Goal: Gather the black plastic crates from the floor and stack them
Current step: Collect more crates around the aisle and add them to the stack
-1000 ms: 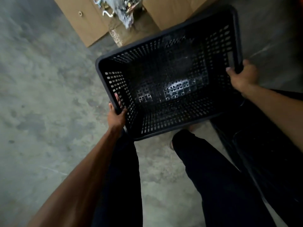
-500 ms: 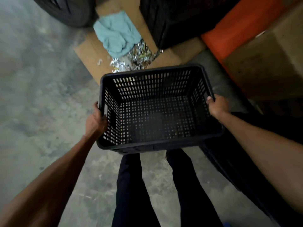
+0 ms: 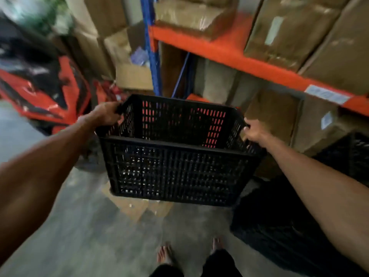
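Note:
A black perforated plastic crate [image 3: 177,168] hangs in the air in front of me, empty and roughly level. My left hand [image 3: 104,114] grips its left rim. My right hand [image 3: 253,132] grips its right rim. Below my right arm another black crate [image 3: 279,226] stands on the floor. One more black crate [image 3: 357,154] shows at the right edge.
An orange and blue shelf rack [image 3: 225,48] loaded with cardboard boxes [image 3: 299,31] stands straight ahead. A red and black vehicle [image 3: 40,86] is at the left. Flattened cardboard [image 3: 135,206] lies on the concrete floor under the crate. My bare feet [image 3: 165,254] are at the bottom.
The crate has been lifted from waist height to chest height, both hands still on its sides. The view has swung up from the floor to the shelf rack.

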{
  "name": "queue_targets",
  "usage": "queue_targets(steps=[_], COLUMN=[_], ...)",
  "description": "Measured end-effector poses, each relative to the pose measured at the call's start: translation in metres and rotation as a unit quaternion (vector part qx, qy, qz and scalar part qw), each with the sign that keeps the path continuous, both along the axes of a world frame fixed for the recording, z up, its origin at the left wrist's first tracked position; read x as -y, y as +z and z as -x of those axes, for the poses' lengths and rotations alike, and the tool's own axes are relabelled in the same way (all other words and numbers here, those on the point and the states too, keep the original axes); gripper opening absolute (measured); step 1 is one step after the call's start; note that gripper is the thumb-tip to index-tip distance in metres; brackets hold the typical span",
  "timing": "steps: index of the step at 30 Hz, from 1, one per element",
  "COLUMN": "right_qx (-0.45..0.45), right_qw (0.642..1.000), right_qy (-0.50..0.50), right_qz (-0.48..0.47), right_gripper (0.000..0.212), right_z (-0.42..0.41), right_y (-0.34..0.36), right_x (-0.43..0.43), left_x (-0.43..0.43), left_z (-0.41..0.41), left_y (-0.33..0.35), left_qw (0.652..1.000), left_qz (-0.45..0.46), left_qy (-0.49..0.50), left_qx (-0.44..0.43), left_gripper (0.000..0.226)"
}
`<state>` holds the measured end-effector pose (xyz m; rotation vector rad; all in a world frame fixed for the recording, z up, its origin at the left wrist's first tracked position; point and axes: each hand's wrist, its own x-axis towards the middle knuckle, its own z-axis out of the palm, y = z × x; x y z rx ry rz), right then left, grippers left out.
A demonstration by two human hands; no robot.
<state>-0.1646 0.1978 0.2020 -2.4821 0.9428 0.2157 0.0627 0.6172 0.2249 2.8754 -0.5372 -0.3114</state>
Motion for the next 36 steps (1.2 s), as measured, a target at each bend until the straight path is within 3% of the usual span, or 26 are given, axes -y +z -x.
queue_targets(steps=[3,8,13,17,23,28,36], right_qx=[0.044,0.136,0.179,0.193,0.215,0.204,0.174], right_qw=[0.996,0.975,0.938,0.925,0.906,0.910,0.928], right_qy=[-0.020,-0.080,-0.150,-0.196,-0.261,-0.273,-0.266], right_qz=[0.080,0.157,0.254,0.261,0.253,0.235,0.192], right_gripper=[0.056,0.039,0.044,0.041,0.045,0.053,0.050], right_z=[0.010,0.060,0.143,0.224,0.362,0.461,0.562], right_y=[0.084,0.209,0.297,0.333,0.347,0.338,0.297], right_x=[0.020,0.073,0.126,0.157,0.216,0.280,0.353], left_x=[0.038,0.127,0.213,0.276,0.373,0.444,0.508], left_z=[-0.026,-0.027,0.018,0.068,0.173,0.266,0.387], left_y=[0.086,0.216,0.285,0.322,0.329,0.294,0.256], left_qw=[0.998,0.979,0.955,0.936,0.921,0.925,0.936], left_qz=[-0.003,0.063,0.112,0.146,0.171,0.167,0.145], left_qy=[-0.038,-0.103,-0.128,-0.184,-0.241,-0.243,-0.249], left_qx=[0.058,0.163,0.244,0.263,0.254,0.238,0.201], left_gripper=[0.048,0.042,0.037,0.035,0.031,0.030,0.024])
